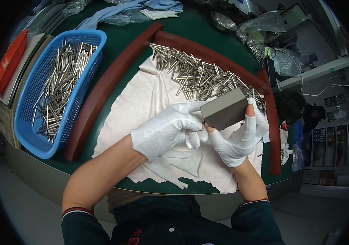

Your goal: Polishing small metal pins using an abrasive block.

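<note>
A grey rectangular block (228,109) with smooth flat faces is tilted in the air above a white cloth (121,110). My right hand (240,136), in a white glove with bare fingertips, grips it from the right and below. My left hand (170,128), gloved too, is at the block's left end, one finger reaching up to that edge. Its other fingers are curled and pinched by the lower left corner. A tiny dark spot shows at those fingertips; whether they hold a small part is unclear. Beyond the block lies a heap of short metal pins (201,75).
Reddish-brown bars (109,94) frame the cloth at left, back and right. A blue perforated basket (29,118) with metal pins stands left, beside an orange-red tray (9,65). White cloth scraps (184,161) lie near the front edge. A metal bowl (223,21) and plastic bags (264,24) are behind.
</note>
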Demonstrator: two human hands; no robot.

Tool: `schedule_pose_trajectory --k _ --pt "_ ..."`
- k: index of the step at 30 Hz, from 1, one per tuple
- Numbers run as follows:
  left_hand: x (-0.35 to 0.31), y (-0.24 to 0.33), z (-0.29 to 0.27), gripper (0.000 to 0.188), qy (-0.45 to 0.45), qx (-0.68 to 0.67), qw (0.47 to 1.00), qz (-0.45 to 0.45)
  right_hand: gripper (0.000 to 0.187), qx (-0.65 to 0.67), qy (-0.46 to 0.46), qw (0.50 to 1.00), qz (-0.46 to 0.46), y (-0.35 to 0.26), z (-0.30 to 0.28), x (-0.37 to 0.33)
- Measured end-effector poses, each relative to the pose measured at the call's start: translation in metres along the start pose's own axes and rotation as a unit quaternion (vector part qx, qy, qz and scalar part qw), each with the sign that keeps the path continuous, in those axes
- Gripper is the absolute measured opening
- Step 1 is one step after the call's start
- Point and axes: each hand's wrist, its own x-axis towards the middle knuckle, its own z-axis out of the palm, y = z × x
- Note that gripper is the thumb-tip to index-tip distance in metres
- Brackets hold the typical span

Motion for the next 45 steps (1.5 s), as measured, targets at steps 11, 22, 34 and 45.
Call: schedule_pose_trajectory --k 11,22,34,45 --pt "-0.005 0.006 0.001 0.057 0.033 0.006 0.999 -0.017 0.097 -0.007 -0.011 1.000 0.008 -0.005 -0.001 0.005" --pt "0.001 0.006 -0.005 0.064 -0.010 -0.048 0.999 -0.015 0.079 0.172 0.034 0.953 0.247 0.007 -0.010 0.017" --pt "0.003 0.003 -0.013 0.066 -0.050 -0.111 0.993 -0.004 0.076 0.179 -0.009 0.943 0.281 0.006 -0.010 0.009" --pt "0.002 0.005 -0.011 0.066 -0.058 -0.128 0.990 -0.002 0.082 0.148 -0.017 0.973 0.179 -0.003 -0.011 0.012"
